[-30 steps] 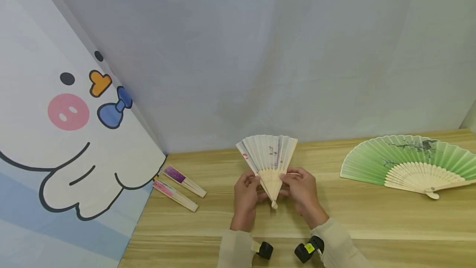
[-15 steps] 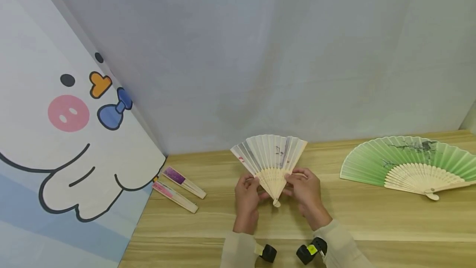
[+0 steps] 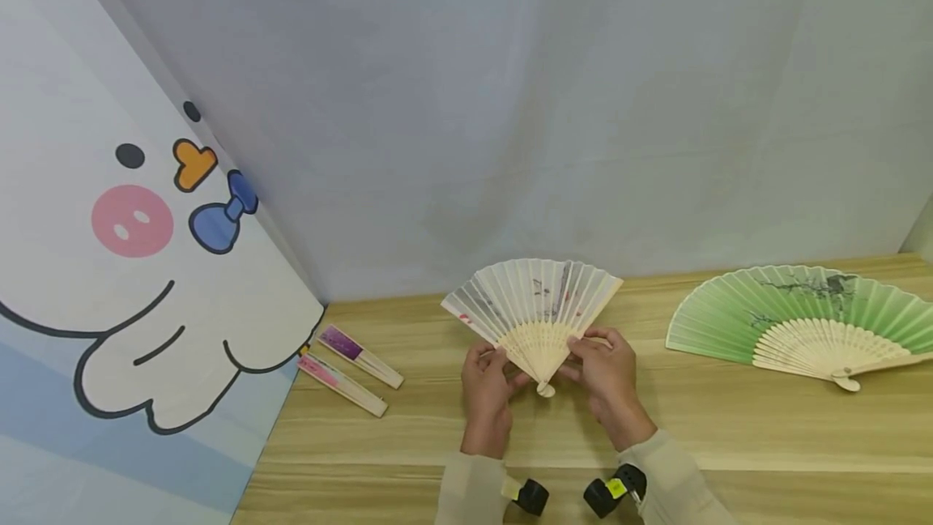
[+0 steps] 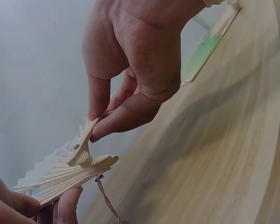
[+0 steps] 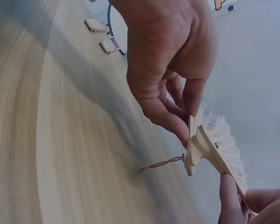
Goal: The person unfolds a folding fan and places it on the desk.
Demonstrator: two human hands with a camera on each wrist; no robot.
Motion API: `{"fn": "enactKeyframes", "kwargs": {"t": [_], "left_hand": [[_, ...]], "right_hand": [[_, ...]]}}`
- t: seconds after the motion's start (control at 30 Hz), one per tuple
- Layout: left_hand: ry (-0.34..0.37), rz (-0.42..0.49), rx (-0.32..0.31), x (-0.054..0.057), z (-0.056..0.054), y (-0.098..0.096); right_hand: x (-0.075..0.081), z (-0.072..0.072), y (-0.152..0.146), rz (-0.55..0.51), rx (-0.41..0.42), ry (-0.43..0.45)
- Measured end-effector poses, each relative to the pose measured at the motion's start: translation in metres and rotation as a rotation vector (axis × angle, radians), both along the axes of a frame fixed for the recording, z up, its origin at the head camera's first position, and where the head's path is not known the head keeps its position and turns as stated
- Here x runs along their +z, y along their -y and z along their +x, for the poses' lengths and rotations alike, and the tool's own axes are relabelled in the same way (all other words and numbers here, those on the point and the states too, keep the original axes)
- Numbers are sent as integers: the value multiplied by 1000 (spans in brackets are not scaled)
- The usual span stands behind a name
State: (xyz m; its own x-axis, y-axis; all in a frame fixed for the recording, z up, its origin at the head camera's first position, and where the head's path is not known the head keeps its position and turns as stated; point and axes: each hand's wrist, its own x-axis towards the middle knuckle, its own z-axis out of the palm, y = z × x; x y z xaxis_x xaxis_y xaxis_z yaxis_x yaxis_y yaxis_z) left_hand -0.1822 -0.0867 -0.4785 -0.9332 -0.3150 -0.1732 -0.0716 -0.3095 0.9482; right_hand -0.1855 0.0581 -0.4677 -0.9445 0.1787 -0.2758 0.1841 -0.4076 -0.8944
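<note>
Print [image 3: 541, 288] on white fan [image 3: 535, 318] indistinct, green fan [image 3: 805, 321] partly beyond head view's right edge

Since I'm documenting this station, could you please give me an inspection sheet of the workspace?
Surface: wood-grain table, light brown.
Job's things: white fan, partly spread, with a thin cord.
Clutter: purple folded fan and pink folded fan at left; green fan, spread, at right.
Hands: left hand and right hand each pinch a side of the white fan.
Cables: nothing seen.
Surroundings: grey backdrop behind, cartoon panel at left.
</note>
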Motion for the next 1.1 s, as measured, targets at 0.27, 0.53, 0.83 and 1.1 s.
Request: {"fn": "enactKeyframes", "kwargs": {"t": [0.27, 0.53, 0.83, 1.1], "left_hand": [[4, 65, 29, 1, -1, -4], [8, 104, 43, 0, -1, -7], [33, 105, 46, 3, 3, -9], [16, 138, 65, 6, 4, -13]], "right_hand": [[1, 1, -3, -11, -22, -7], [1, 2, -5, -25, -28, -5], [1, 3, -8, -29, -59, 8], [4, 3, -9, -54, -103, -9]]}}
